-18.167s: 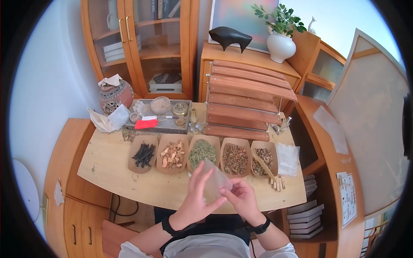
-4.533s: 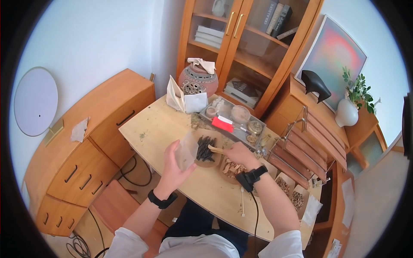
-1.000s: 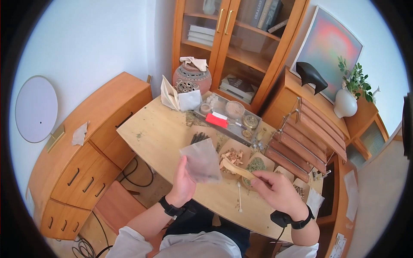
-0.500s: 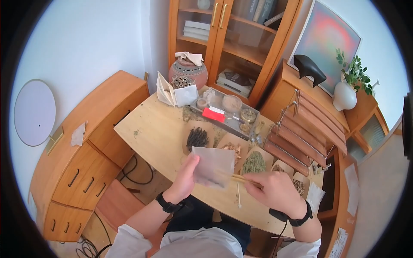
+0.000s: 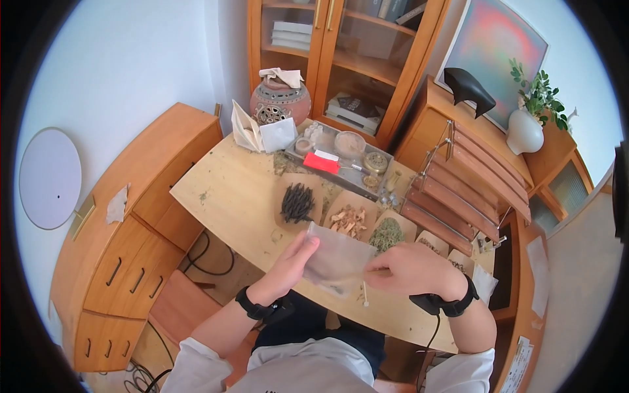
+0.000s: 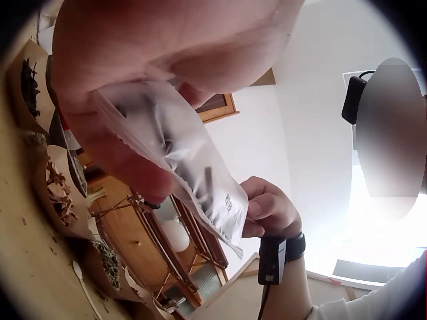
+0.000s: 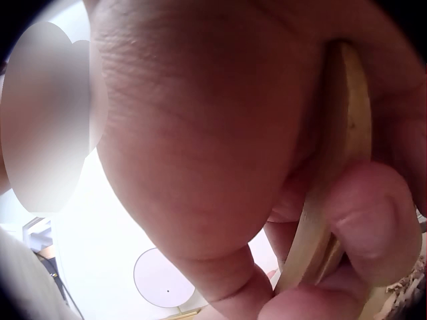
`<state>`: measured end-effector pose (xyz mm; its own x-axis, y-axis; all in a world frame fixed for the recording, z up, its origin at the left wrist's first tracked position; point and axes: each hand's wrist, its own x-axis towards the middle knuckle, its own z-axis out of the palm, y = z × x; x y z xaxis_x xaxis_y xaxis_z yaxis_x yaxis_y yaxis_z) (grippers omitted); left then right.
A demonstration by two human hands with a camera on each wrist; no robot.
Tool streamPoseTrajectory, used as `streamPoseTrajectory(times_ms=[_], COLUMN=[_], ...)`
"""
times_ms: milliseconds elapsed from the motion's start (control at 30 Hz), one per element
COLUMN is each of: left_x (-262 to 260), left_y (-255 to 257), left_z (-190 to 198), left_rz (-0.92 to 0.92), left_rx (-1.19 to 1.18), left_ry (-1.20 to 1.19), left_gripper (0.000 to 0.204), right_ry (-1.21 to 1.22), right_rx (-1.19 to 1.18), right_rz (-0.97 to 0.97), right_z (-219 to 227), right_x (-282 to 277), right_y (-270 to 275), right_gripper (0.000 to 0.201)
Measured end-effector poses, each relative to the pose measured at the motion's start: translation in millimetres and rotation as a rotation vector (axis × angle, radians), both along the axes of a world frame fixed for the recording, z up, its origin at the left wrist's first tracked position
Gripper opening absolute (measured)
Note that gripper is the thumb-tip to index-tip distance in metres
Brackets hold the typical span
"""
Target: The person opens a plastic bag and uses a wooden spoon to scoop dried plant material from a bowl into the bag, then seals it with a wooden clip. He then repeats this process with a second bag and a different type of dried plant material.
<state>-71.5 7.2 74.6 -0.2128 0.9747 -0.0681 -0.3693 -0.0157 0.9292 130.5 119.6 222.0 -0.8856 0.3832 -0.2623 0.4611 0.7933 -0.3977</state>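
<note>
My left hand [image 5: 288, 267] pinches a frosted, see-through pouch [image 5: 337, 259] by its left edge, above the table's front edge. In the left wrist view, a few dark pieces [image 6: 208, 177] show through the pouch wall. My right hand [image 5: 416, 270] is right at the pouch's other end, its fingers curled round wooden tongs [image 7: 357, 113]; in the head view the hand and pouch hide most of them. Just beyond the hands stand paper trays with black dried sticks [image 5: 298, 203], pinkish-tan chips [image 5: 348, 221] and green dried herb [image 5: 388, 232].
A small white spoon [image 5: 365, 295] lies near the front edge. Behind the trays are a grey tray [image 5: 357, 182] with small jars and a red packet, a patterned pot [image 5: 280, 101] and a slatted wooden rack [image 5: 458, 190]. Two smaller trays stand at the right.
Tongs that were at the black sticks, then over the herb tray, have come left to the pouch. The right hand has closed in on it. Earlier, both hands held the pouch without tongs.
</note>
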Motion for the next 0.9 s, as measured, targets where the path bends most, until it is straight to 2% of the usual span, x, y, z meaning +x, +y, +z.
streamPoseTrajectory(times_ms=[167, 233, 333, 433, 567, 733, 767, 900], left_x=[0, 3, 3, 2, 5, 11, 10, 10], left_y=[-1, -1, 1, 1, 4, 4, 4, 6], left_z=[7, 7, 5, 5, -2, 7, 6, 6], left_rz=[-0.052, -0.018, 0.048, 0.085, 0.113, 0.049, 0.019, 0.089], left_rx=[-0.039, -0.02, -0.03, -0.014, 0.019, 0.01, 0.01, 0.013], left_ry=[0.003, -0.017, -0.111, -0.264, -0.413, -0.463, -0.455, -0.461], left_gripper=[0.039, 0.039, 0.039, 0.04, 0.04, 0.045, 0.046, 0.047], right_ry=[-0.063, -0.106, 0.081, 0.213, 0.216, 0.292, 0.296, 0.245], right_rx=[0.015, 0.044, 0.027, 0.01, -0.123, -0.184, -0.191, -0.198], right_rz=[0.015, 0.028, -0.005, -0.102, -0.29, -0.437, -0.43, -0.424], right_z=[-9, -11, -16, -17, -22, -42, -43, -33], right_x=[-3, -5, 4, 10, 9, 2, 2, 4], right_y=[-1, -1, -2, -3, -9, -13, -12, -10], right_gripper=[0.025, 0.026, 0.023, 0.022, 0.025, 0.03, 0.031, 0.033])
